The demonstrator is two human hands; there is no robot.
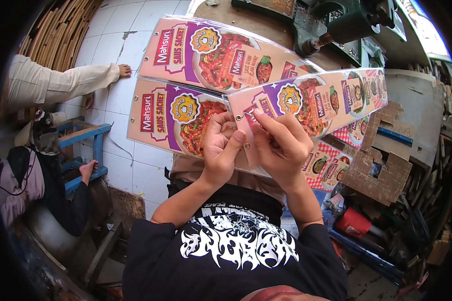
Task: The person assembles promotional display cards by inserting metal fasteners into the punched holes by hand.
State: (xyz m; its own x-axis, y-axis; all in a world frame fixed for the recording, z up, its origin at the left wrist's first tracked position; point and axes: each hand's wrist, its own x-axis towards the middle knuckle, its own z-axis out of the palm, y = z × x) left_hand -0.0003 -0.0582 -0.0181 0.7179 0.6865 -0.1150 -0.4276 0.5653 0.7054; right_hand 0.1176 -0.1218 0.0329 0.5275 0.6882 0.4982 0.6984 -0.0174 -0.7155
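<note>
Several long, printed, clear-covered signs marked "Mahsuri Saus Sachet" are fanned out in front of me. My left hand (pixel 220 153) is closed at the eyeleted short end of the uppermost sign (pixel 331 103), its thumb beside the edge. My right hand (pixel 284 145) is closed on the same end, thumb and forefinger pinched over the printed corner. Whether anything small sits in that pinch, I cannot make out. Beneath lie a lower-left sign (pixel 158 120) and an upper sign (pixel 178 55), both with metal eyelets along their left ends.
A green machine (pixel 331 25) with a metal spindle stands at the upper right. Cut brown boards (pixel 381 170) lie at right. Left, other people's limbs show: a sleeved arm (pixel 70 80) and a bare foot (pixel 88 169) by a blue wooden stool (pixel 85 133). White tiles (pixel 118 165) cover the floor.
</note>
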